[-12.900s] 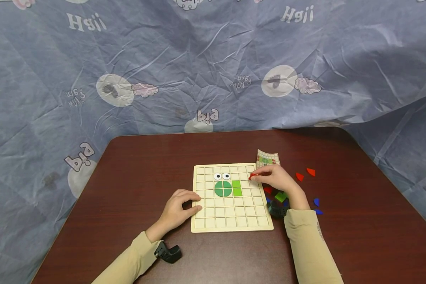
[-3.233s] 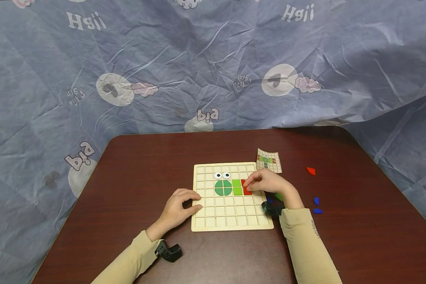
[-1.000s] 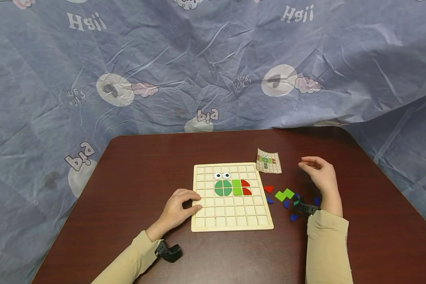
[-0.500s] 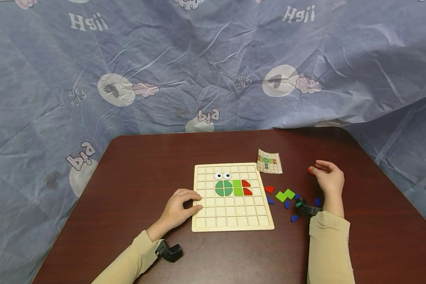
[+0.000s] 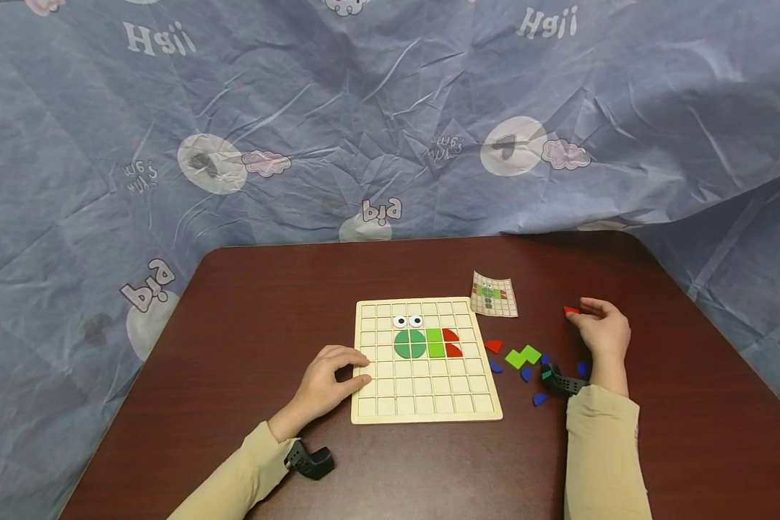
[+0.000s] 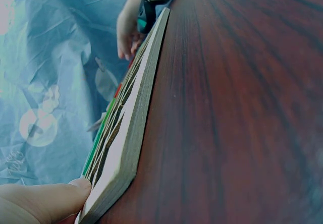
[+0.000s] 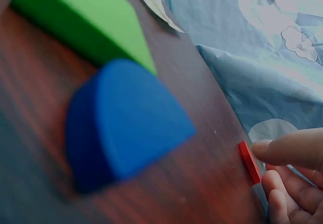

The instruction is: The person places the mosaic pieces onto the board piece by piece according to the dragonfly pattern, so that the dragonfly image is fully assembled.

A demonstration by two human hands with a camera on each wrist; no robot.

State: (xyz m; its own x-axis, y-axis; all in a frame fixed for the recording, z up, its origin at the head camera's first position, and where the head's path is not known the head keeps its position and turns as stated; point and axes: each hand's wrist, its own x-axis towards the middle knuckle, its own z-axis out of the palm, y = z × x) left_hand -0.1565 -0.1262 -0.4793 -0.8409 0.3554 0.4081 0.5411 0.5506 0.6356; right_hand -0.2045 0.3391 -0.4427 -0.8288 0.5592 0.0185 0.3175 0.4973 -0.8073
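A pale wooden grid board (image 5: 422, 397) lies on the table. Set in it are two eye discs (image 5: 407, 321), a dark green circle of quarter pieces (image 5: 409, 344), light green squares (image 5: 435, 343) and two red quarter pieces (image 5: 451, 342). My left hand (image 5: 325, 383) rests fingertips and thumb on the board's left edge; the left wrist view shows the thumb (image 6: 55, 199) on the rim. Off to the right, my right hand (image 5: 601, 328) pinches a loose red quarter-circle piece (image 7: 249, 162) between thumb and fingers, low at the table.
Between board and right hand lie another red piece (image 5: 493, 346), light green squares (image 5: 523, 357) and several blue pieces (image 5: 539, 399). A small curled pattern card (image 5: 493, 296) touches the board's upper right corner. A patterned cloth (image 5: 338, 123) hangs behind the table (image 5: 286, 289).
Two red quarters have been set beside the green squares on the board. My right hand has since moved right to the far red piece and taken hold of it. The left hand stays put.
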